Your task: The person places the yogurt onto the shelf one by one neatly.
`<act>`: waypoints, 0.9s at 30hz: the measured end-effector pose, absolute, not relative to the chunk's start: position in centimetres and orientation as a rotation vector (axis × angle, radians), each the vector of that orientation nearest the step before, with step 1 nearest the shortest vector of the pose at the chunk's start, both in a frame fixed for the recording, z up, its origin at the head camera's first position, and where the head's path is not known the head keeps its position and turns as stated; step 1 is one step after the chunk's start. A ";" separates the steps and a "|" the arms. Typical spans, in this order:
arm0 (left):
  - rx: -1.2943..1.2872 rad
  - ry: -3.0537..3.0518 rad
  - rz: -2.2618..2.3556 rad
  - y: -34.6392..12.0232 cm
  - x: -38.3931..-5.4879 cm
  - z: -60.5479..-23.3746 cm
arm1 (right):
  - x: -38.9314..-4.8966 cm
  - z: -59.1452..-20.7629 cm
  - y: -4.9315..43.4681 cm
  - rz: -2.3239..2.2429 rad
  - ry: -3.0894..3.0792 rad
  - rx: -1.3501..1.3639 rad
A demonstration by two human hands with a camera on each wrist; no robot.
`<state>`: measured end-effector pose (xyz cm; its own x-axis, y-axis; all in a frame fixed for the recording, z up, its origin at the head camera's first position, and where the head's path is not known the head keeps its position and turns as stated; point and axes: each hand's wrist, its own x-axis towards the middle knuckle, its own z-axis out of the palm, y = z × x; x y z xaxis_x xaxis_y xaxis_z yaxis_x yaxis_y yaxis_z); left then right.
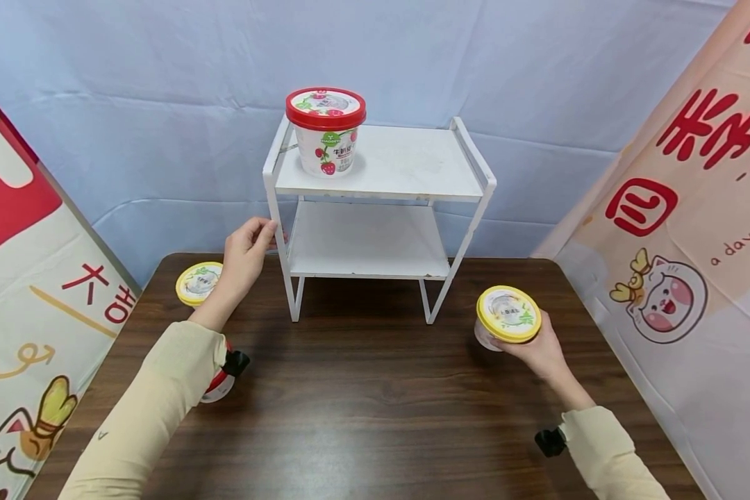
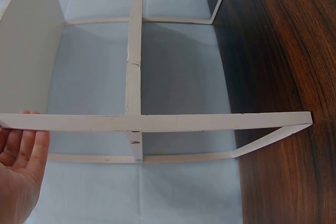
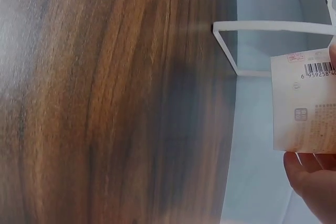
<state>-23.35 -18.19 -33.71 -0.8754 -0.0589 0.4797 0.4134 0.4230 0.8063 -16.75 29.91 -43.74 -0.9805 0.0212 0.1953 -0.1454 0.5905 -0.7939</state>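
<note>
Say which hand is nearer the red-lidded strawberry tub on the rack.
Left. The left hand grips the left side of the white rack, below and left of the red-lidded strawberry tub; the right hand holds a yellow-lidded tub farther off, right of the rack.

The left sleeve (image 1: 153, 410) hides most of a red-lidded tub (image 1: 219, 390). The white rack (image 2: 89, 123) covers part of the left hand (image 2: 21, 171). The right wrist view cuts off the right hand (image 3: 316, 184) and held tub (image 3: 296, 98), its finest print illegible.

Soft, even light is filling the head view, pale glare is whitening the worktop (image 1: 362, 417), and a blurry shadow is darkening it in the right wrist view.
</note>
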 end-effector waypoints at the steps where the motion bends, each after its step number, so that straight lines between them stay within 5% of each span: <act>1: -0.305 -2.241 -1.453 -18.2 -23.3 -33.7 | -16.8 -43.8 29.8 1.346 -2.635 0.100; 27: -0.329 -2.211 -1.497 -18.1 -23.4 -33.7 | -16.3 -42.9 27.1 1.363 -2.679 0.171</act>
